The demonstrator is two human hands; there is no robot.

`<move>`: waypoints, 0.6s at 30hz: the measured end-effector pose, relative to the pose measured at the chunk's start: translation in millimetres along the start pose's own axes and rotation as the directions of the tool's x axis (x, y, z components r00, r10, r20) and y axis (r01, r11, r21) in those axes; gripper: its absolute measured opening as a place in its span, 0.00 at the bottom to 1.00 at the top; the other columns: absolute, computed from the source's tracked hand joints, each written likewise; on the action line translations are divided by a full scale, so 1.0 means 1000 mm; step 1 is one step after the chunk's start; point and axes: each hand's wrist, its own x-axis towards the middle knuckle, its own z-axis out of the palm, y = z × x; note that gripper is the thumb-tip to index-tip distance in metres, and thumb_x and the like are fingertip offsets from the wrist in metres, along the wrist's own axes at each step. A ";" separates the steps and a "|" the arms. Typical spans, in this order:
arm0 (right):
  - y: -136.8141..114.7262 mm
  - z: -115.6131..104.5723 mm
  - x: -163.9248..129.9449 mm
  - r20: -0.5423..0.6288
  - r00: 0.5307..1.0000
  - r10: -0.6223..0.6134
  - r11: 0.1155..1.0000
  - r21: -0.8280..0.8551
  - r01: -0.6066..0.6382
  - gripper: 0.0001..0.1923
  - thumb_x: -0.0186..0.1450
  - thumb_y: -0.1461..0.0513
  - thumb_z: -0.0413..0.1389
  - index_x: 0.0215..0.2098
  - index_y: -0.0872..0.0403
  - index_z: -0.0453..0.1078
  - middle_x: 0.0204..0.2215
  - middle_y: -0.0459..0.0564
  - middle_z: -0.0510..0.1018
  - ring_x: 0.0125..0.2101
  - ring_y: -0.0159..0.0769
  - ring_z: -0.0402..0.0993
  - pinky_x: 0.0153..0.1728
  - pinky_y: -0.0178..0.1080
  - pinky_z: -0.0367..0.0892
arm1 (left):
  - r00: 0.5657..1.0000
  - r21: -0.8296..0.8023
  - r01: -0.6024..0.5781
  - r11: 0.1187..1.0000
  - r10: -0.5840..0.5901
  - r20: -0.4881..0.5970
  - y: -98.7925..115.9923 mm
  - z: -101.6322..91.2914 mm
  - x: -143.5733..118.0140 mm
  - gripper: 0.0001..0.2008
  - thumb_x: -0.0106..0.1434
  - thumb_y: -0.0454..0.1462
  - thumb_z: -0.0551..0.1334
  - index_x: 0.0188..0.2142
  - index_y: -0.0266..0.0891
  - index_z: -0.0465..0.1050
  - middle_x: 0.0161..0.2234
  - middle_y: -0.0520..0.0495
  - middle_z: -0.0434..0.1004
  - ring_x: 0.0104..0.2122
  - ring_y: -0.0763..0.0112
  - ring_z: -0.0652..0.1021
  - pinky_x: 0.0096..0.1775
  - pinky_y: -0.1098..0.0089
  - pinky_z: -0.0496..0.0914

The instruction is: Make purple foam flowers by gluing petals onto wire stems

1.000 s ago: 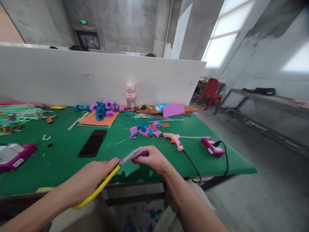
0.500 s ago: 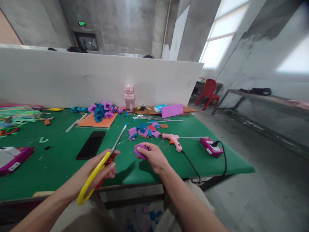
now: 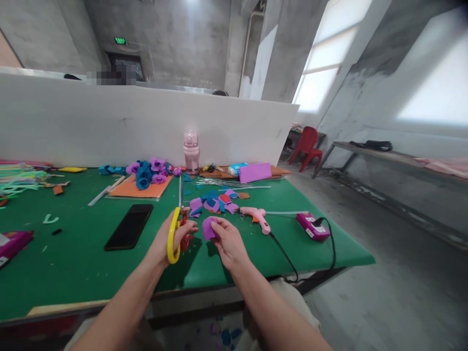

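A green table (image 3: 80, 278) stands in front of a long white board (image 3: 153, 126). Behind the board rises a bare grey wall (image 3: 183, 44), with a lit green exit sign (image 3: 120, 41) and a dark door (image 3: 126, 59) above its left part. Right of the board are a tall bright window (image 3: 323, 53), a red chair (image 3: 306, 144) on the grey floor (image 3: 361, 214) and, farther right, a long bench (image 3: 398, 158).
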 end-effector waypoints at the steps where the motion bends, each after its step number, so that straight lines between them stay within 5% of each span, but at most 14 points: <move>1: 0.002 0.000 0.000 -0.015 0.999 -0.034 0.999 -0.012 0.034 0.14 0.46 0.60 0.63 0.31 0.55 0.71 0.26 0.45 0.76 0.25 0.28 0.68 0.29 0.32 0.64 | 1.000 -0.015 -0.004 1.000 0.004 0.008 -0.003 0.002 0.000 0.32 0.47 0.42 0.67 0.51 0.38 0.60 0.31 0.48 0.74 0.32 0.65 0.78 0.31 0.69 0.71; 9: 0.007 0.004 -0.004 -0.031 0.988 -0.152 0.988 -0.025 0.151 0.13 0.49 0.59 0.62 0.32 0.54 0.71 0.28 0.46 0.77 0.29 0.30 0.70 0.34 0.34 0.65 | 0.997 -0.010 -0.046 0.999 0.047 0.061 -0.012 0.018 -0.008 0.31 0.45 0.38 0.67 0.49 0.38 0.61 0.28 0.53 0.70 0.28 0.70 0.75 0.33 0.67 0.71; 18: 0.000 0.002 -0.004 0.077 0.997 -0.019 0.995 -0.092 0.026 0.17 0.45 0.62 0.64 0.34 0.56 0.72 0.27 0.45 0.76 0.25 0.28 0.68 0.28 0.32 0.64 | 0.985 0.139 -0.142 0.980 0.126 0.117 -0.008 0.010 -0.011 0.26 0.48 0.36 0.63 0.48 0.39 0.61 0.26 0.55 0.67 0.23 0.75 0.70 0.25 0.74 0.65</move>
